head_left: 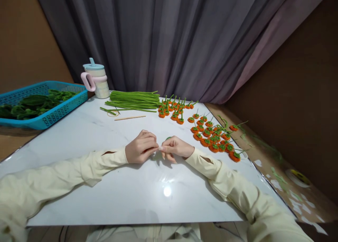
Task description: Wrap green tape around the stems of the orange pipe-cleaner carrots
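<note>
My left hand (141, 147) and my right hand (176, 147) meet fingertip to fingertip over the middle of the white marble-look table (111, 185). Both have curled, pinching fingers. A small bit of green (168, 138) shows just above my right hand; what the fingers pinch is too hidden to name. Cream sleeves cover both arms. To the right of my right hand lie several small orange pieces with green tops and stems (213, 138).
A bundle of green stems (134, 100) and a thin wooden stick (130, 118) lie at the back. A cup with a pink handle (95, 78) stands by the grey curtain. A blue basket (44, 115) with green pieces sits far left. Paper scraps litter the brown surface (290, 185) right.
</note>
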Demonstrator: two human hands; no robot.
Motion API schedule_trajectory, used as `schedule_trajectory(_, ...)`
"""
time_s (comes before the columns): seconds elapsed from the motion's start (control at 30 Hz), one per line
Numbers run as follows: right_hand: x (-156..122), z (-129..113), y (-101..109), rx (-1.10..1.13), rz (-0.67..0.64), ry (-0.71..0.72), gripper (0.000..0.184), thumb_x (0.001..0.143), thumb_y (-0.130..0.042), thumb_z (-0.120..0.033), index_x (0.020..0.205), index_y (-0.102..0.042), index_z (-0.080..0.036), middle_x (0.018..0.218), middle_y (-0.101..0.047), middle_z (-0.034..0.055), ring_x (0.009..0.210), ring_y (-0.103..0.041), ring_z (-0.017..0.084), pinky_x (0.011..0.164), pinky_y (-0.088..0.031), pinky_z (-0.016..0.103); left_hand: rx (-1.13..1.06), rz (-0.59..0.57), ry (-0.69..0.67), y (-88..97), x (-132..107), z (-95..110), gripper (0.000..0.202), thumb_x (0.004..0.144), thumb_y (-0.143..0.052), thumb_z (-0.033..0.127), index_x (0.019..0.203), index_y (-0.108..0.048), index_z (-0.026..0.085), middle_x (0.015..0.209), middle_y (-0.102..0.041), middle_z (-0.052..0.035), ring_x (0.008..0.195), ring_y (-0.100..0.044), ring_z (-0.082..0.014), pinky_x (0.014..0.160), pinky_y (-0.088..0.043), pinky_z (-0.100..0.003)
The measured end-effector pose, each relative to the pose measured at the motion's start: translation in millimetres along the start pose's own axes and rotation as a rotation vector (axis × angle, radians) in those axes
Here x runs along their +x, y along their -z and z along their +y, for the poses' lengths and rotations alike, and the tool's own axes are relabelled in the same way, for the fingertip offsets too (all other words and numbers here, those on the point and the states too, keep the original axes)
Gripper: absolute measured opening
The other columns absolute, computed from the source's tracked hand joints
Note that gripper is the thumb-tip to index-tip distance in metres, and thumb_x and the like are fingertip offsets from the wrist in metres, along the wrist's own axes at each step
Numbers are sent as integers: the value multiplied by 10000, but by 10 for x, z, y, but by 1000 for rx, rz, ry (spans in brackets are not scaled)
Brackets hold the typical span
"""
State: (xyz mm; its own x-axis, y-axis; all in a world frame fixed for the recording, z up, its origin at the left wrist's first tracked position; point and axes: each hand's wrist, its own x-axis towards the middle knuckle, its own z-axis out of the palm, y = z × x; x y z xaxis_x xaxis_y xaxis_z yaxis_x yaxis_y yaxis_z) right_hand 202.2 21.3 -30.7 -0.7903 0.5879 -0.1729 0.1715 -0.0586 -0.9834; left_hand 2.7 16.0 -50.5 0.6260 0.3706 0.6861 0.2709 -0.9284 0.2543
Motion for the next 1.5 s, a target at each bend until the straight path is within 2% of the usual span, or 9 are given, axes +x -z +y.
schedule_trajectory(0.23, 4, -21, 19, -78, 6, -40, 350, 701, -676, -417, 593, -589, -96, 330, -466, -62, 285, -399, 37, 363, -322, 159, -291, -77, 109, 29, 47, -47, 255, 864, -472, 241, 676, -606, 132, 625, -577, -50, 681, -527, -155, 747, -387, -311)
schedule_trajectory(0.3, 5, -17, 8, -119, 24, -29, 340, 689, -685, -406, 584, -593, -95, 335, -458, -65, 287, -384, 29, 354, -300, 154, -452, -154, 253, 36, 63, -69, 271, 834, -515, 273, 625, -611, 129, 564, -568, -38, 613, -522, -144, 702, -403, -292)
schedule_trajectory(0.47, -20, -12, -23, -296, 39, 24, 335, 681, -675, -402, 558, -600, -100, 338, -441, -62, 293, -353, 22, 351, -291, 154, -1012, -515, 811, 77, 153, -29, 245, 738, -600, 315, 616, -634, 106, 366, -463, 27, 358, -383, -81, 441, -325, -215)
schedule_trajectory(0.6, -33, -9, -23, -378, -17, 93, 315, 717, -624, -373, 556, -597, -103, 355, -433, -52, 312, -353, 30, 362, -290, 162, -1188, -587, 1038, 116, 239, 38, 183, 688, -629, 233, 571, -653, 95, 373, -500, 4, 389, -441, -94, 451, -353, -210)
schedule_trajectory(0.73, -10, 66, -85, -581, 68, 261, 329, 741, -555, -322, 476, -520, -131, 378, -355, -54, 362, -290, 32, 376, -239, 177, -1302, -666, 1213, 125, 250, 14, 169, 681, -647, 226, 589, -664, 85, 398, -517, -4, 372, -395, -73, 425, -347, -200)
schedule_trajectory(0.9, 29, 216, -243, -986, 353, 617, 336, 747, -431, -209, 424, -344, -172, 408, -309, -42, 400, -256, 59, 420, -234, 214, -1278, -772, 1104, 146, 227, -113, 297, 738, -657, 360, 651, -641, 77, 404, -522, -12, 400, -482, -115, 440, -399, -226)
schedule_trajectory(1.07, 28, 242, -279, -1235, 504, 821, 325, 741, -425, -163, 444, -297, -189, 376, -313, -37, 397, -261, 86, 430, -220, 239, -1426, -635, 926, 141, 151, -322, 416, 785, -587, 517, 915, -569, 122, 611, -633, -40, 547, -603, -154, 517, -466, -245)
schedule_trajectory(1.3, 31, 240, -273, -1302, 521, 887, 325, 729, -440, -138, 441, -298, -191, 356, -350, -31, 389, -280, 97, 427, -212, 252, -1576, -595, 816, 117, 38, -461, 321, 764, -681, 355, 915, -562, 98, 735, -658, -59, 695, -650, -184, 564, -480, -237)
schedule_trajectory(1.5, -10, 190, -275, -1253, 494, 768, 326, 776, -441, -257, 469, -350, -194, 395, -379, -26, 395, -319, 95, 450, -241, 253, -1609, -593, 770, 108, 18, -443, 269, 734, -720, 252, 896, -564, 105, 753, -668, -55, 688, -655, -166, 561, -464, -211)
